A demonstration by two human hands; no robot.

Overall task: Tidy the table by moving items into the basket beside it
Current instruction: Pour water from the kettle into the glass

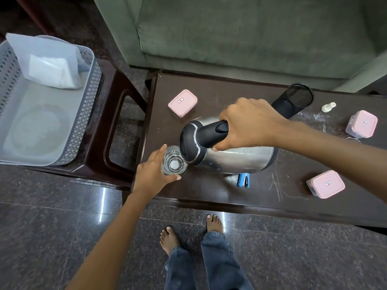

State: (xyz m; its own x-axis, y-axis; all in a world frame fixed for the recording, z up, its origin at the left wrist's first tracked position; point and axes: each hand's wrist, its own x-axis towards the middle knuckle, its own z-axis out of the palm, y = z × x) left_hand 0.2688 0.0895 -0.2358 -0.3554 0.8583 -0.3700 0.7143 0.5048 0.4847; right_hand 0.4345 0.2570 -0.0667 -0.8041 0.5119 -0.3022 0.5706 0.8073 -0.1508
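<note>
Scratched dark table [230, 97], green sofa [230, 28] behind, stone floor [52, 227], left hand [150, 174] gripping glass [173, 163], right hand [249, 124] gripping kettle [236, 160]

The person wears loose blue denim jeans [218, 266] with frayed hems at the ankles. The left hand [152, 174], right hand [251, 124] and both forearms [335, 147] are bare, as are the feet [214, 223]

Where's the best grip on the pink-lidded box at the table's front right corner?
Pink-lidded box: come from above, with fingers and thumb across two opposite side walls. It sits upright with a flat lid and no handle, and nothing touches its sides.
</note>
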